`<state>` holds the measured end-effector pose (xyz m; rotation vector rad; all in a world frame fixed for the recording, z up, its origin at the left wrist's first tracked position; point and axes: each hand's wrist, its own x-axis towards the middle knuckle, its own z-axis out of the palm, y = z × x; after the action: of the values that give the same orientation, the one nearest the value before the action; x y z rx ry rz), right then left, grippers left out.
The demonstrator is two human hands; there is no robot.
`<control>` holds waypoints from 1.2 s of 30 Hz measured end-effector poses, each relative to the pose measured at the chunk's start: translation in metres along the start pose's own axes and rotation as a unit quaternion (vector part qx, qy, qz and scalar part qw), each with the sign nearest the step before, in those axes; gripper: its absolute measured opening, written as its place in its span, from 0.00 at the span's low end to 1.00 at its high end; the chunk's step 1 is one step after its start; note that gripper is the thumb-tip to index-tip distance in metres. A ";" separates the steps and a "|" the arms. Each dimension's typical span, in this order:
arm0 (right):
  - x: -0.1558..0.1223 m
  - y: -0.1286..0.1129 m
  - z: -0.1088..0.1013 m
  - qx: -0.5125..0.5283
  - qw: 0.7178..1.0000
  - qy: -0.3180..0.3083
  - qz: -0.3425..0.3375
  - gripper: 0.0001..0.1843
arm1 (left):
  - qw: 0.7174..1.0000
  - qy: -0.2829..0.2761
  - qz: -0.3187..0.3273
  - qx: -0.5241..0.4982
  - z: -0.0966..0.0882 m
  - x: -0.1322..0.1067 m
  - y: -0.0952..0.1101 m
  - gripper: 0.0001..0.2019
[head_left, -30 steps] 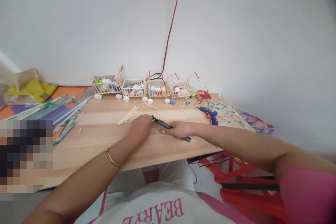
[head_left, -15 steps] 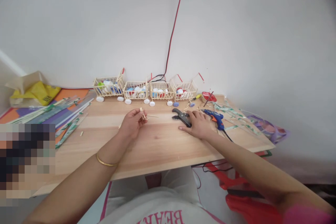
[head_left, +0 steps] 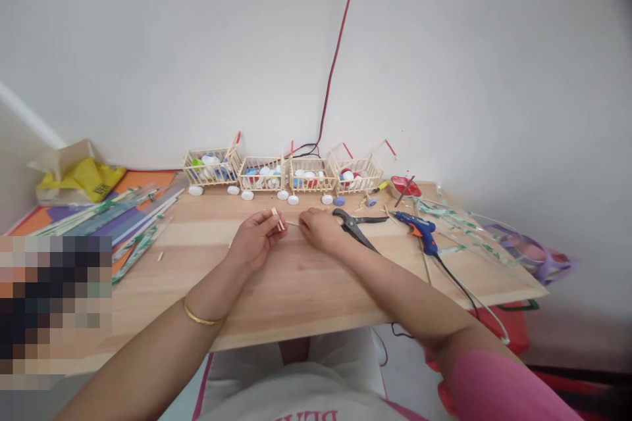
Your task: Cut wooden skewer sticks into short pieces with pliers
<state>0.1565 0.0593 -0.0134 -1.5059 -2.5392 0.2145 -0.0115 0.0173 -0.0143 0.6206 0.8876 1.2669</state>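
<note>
My left hand (head_left: 255, 237) is closed on a few short wooden sticks (head_left: 278, 219), pinched between thumb and fingers above the table. Beside it, my right hand (head_left: 317, 229) has its fingers pressed together at the end of a thin wooden stick (head_left: 293, 224) that reaches toward the left hand. Just right of my right hand lie dark-handled pliers or cutters (head_left: 356, 229) on the wood, untouched. A blue glue gun (head_left: 419, 229) with an orange trigger rests farther right.
Several small wooden stick carts (head_left: 212, 166) holding coloured caps line the back of the table (head_left: 296, 302). Packaged strips (head_left: 143, 227) and a yellow bag (head_left: 86, 181) are at the left. A red dish (head_left: 405, 187) and clear wrappers (head_left: 459, 230) lie right. A blurred patch covers the lower left.
My right hand has left the pliers and moved left to the thin stick by my left hand. My left hand still holds the short sticks. The view has shifted slightly.
</note>
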 end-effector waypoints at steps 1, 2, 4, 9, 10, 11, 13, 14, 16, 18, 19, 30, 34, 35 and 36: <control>-0.001 0.001 0.000 0.006 1.000 0.001 0.007 0.09 | 1.000 -0.002 0.000 0.006 0.000 -0.001 0.000 0.09; -0.004 0.002 -0.001 0.009 1.000 0.003 0.015 0.08 | 1.000 -0.004 0.000 0.010 0.001 -0.001 0.000 0.09; -0.011 0.004 -0.004 0.057 0.998 0.013 0.028 0.08 | 1.000 -0.010 -0.002 0.011 0.002 -0.002 0.000 0.09; -0.021 -0.007 -0.005 0.456 0.890 0.019 0.014 0.09 | 0.999 -0.020 -0.027 0.002 0.004 -0.003 -0.004 0.10; -0.021 -0.011 -0.004 0.505 0.863 0.013 0.007 0.09 | 0.999 -0.021 -0.031 0.002 0.004 -0.003 -0.005 0.10; -0.020 -0.014 -0.002 0.539 0.843 0.006 0.002 0.09 | 0.999 -0.022 -0.034 0.003 0.003 -0.003 -0.006 0.10; -0.019 -0.017 0.002 0.583 0.813 -0.012 -0.001 0.09 | 0.999 -0.024 -0.038 0.009 0.003 -0.004 -0.007 0.10; -0.018 -0.018 0.003 0.600 0.800 -0.021 0.000 0.09 | 0.999 -0.025 -0.039 0.013 0.003 -0.004 -0.008 0.09; -0.018 -0.017 0.005 0.631 0.775 -0.035 0.002 0.10 | 0.998 -0.029 -0.042 0.023 0.003 -0.004 -0.008 0.09; -0.019 -0.015 0.005 0.647 0.761 -0.041 0.003 0.10 | 0.998 -0.033 -0.043 0.034 0.003 -0.003 -0.008 0.09; -0.020 -0.014 0.005 0.649 0.759 -0.042 0.003 0.10 | 0.998 -0.032 -0.043 0.038 0.003 -0.002 -0.008 0.09; -0.025 -0.006 0.003 0.499 0.861 0.025 -0.100 0.08 | 0.995 -0.047 -0.074 0.055 0.002 0.001 -0.009 0.09; -0.027 -0.008 0.000 0.460 0.879 0.044 -0.121 0.05 | 0.993 -0.051 -0.085 0.064 0.004 -0.001 -0.007 0.09; -0.028 -0.008 0.000 0.459 0.879 0.043 -0.123 0.05 | 0.993 -0.052 -0.082 0.064 0.004 -0.001 -0.007 0.09; -0.028 -0.008 0.000 0.462 0.878 0.041 -0.121 0.06 | 0.994 -0.052 -0.077 0.064 0.005 -0.001 -0.007 0.09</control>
<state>0.1627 0.0311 -0.0136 -0.7807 -1.9981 1.1011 -0.0041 0.0152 -0.0170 0.6989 0.9177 1.0356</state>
